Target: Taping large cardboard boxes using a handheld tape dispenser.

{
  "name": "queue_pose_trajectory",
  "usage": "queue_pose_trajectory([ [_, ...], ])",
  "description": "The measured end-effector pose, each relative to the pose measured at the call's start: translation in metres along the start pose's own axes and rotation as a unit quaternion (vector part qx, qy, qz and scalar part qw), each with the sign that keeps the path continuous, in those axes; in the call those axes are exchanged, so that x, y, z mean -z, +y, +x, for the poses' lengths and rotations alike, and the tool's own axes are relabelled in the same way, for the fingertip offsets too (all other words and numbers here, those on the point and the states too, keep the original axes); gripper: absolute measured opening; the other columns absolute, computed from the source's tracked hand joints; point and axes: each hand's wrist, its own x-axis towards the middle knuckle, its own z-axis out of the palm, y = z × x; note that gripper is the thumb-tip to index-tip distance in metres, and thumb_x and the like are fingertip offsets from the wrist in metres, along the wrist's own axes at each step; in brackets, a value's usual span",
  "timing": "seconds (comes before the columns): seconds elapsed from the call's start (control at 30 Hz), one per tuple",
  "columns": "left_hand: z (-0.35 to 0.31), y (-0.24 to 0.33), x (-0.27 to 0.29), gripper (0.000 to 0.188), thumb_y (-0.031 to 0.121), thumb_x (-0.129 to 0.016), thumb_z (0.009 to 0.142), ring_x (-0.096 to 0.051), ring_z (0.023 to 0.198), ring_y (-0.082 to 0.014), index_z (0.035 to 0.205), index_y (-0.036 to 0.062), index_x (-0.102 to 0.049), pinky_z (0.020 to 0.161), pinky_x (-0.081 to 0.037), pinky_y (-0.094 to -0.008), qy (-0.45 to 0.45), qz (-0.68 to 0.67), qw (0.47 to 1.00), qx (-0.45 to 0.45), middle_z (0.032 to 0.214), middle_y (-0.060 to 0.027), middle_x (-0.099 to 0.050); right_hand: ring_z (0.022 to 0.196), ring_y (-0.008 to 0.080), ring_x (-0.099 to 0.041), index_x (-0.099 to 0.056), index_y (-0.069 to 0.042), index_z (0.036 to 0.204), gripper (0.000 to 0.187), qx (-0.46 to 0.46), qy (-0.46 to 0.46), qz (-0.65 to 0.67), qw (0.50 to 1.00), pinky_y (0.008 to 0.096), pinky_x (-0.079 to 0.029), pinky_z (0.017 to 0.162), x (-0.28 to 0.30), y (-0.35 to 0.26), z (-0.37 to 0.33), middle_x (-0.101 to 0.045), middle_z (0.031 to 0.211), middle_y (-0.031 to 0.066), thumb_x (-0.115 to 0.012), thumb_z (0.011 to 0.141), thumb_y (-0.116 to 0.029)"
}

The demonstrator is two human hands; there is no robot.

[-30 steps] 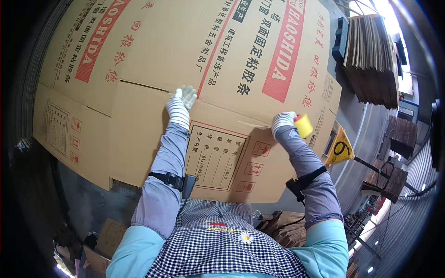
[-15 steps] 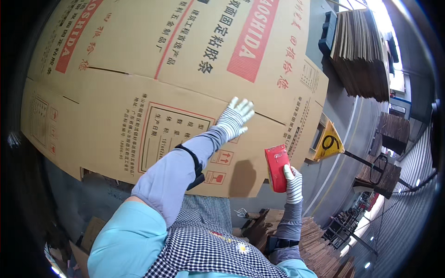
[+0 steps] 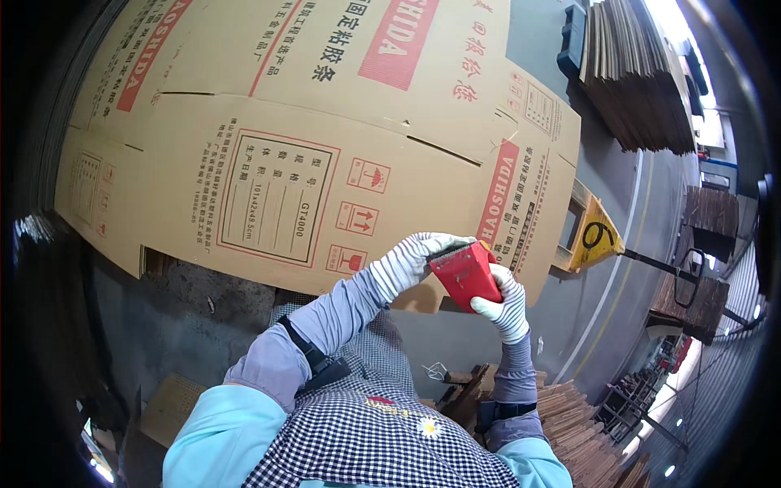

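A red, block-like thing [image 3: 468, 276] with a dark strip along its far end is held up above the near edge of the printed cardboard sheet [image 3: 195, 163]. I cannot make out its kind. My right hand [image 3: 508, 305], in a white striped glove, is closed round its near right side, thumb on top. My left hand [image 3: 411, 259], gloved alike, has its fingers bent against the far left end, partly hidden behind it. A small yellow bit [image 3: 485, 245] shows at the far right corner. The flat brown sheet carries red and black print and has slots cut in it.
A yellow triangular pallet-jack part [image 3: 598, 236] with a dark handle [image 3: 663, 264] stands right of the sheet. Stacked cardboard [image 3: 639, 77] rises at the far right, with another pile [image 3: 561, 423] near my right arm. Grey floor [image 3: 423, 350] shows below the sheet.
My left hand has left the cardboard and come back to the red thing's far end. My right hand has tilted the red thing and brought it slightly left. The view has shifted.
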Motion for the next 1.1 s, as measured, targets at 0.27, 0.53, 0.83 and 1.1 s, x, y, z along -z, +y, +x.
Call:
queue_pose_trajectory([
  [0.27,-0.051,-0.001,0.026,0.041,0.032,-0.061,0.095,-0.065,0.105,-0.0201,0.12,-0.0002,-0.063,0.095,-0.051,-0.0349,0.172,0.074,0.978,-0.096,0.114,-0.0111,-0.068,0.09,0.0128,-0.063,-0.063,-0.002,0.115,0.059,-0.016,-0.125,0.057,0.99,0.031,-0.051,0.083,-0.038,-0.017,0.023,-0.069,0.098,0.0061,-0.083,0.069,-0.033],
  [0.53,-0.202,0.024,0.141,0.017,0.015,-0.066,0.089,-0.065,0.076,-0.0152,0.094,0.0013,-0.074,0.068,-0.054,-0.0282,0.67,0.07,0.641,-0.367,0.094,-0.008,-0.072,0.076,0.0339,-0.071,-0.065,0.006,0.105,0.074,0.006,-0.309,-0.307,0.9,0.0396,-0.056,0.074,-0.118,-0.019,0.032,-0.069,0.079,0.024,-0.071,0.071,-0.06],
  [0.83,-0.293,0.07,0.227,0.07,0.022,-0.079,0.076,-0.034,0.141,-0.029,0.139,0.0188,-0.049,0.117,-0.022,-0.0452,0.758,0.431,0.367,-0.323,0.156,-0.0132,-0.031,0.082,0.0358,-0.069,-0.066,0.001,0.098,0.073,-0.004,-0.302,-0.435,0.848,0.0437,-0.053,0.079,-0.244,-0.049,0.02,-0.069,0.083,0.0212,-0.06,0.074,-0.068],
  [1.1,-0.312,0.074,0.3,0.043,0.041,-0.078,0.082,-0.054,0.074,-0.0186,0.109,0.0126,-0.06,0.061,-0.048,-0.0329,0.719,-0.056,0.641,-0.263,0.096,-0.0041,-0.059,0.079,0.0374,-0.061,-0.058,-0.002,0.077,0.049,0.145,-0.321,-0.268,0.896,0.0441,-0.049,0.081,-0.19,-0.022,-0.014,-0.06,0.075,0.0192,-0.073,0.072,-0.049],
])
